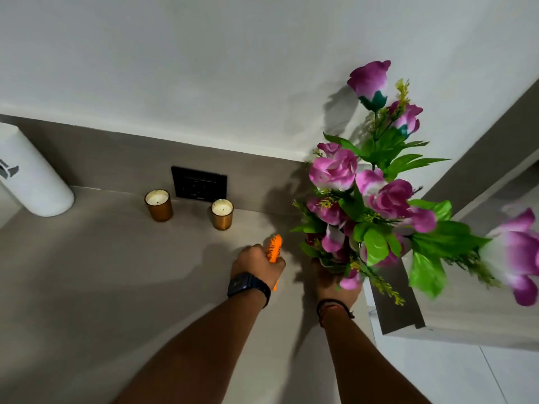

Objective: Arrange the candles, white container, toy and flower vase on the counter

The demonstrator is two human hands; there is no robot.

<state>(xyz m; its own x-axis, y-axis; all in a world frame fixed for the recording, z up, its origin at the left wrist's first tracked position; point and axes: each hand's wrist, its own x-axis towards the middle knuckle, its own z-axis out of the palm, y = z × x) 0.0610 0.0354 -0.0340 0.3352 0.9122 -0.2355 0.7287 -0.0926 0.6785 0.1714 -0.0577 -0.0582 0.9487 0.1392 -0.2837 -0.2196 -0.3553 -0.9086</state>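
Observation:
Two candles in copper-coloured glasses stand near the back of the grey counter (pixel 102 272), one on the left (pixel 158 205) and one on the right (pixel 222 214). A tall white container (pixel 32 176) stands at the far left. My left hand (pixel 256 265), with a dark watch on the wrist, is closed around an orange striped toy (pixel 274 247) just above the counter. My right hand (pixel 335 282) grips the base of the flower vase (pixel 329 265), which the pink flowers and green leaves (pixel 373 199) mostly hide.
A black wall socket (pixel 199 183) sits on the grey backsplash between the candles. The counter ends at the right, where a pale ledge (pixel 466 316) and white floor tiles (pixel 466 380) show. A white wall rises behind.

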